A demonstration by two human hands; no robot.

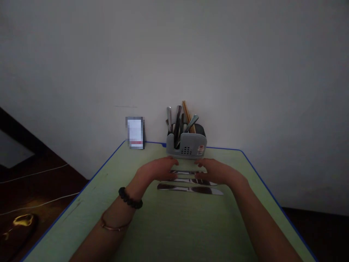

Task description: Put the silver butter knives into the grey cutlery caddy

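Three metal table knives lie crosswise on the table, roughly parallel. The nearest knife [188, 189] is fully visible, its handle to the left and its blade to the right. The middle knife [187, 180] and the farthest knife [187, 172] are partly covered by my hands. At the left ends of these two is my left hand [163, 168], thumb and fingers apart, the thumb over the middle knife's handle. My right hand [215, 171] mirrors it at the right ends, also with thumb and fingers apart. Whether the fingertips touch the metal I cannot tell.
Behind my hands, a grey cutlery holder [193, 140] with cutlery and wooden chopsticks [188, 112] stands against the wall. A phone with a lit screen [135, 133] leans at the back left. The green table [191, 225] has a blue edge. White cables [40, 203] run at the left.
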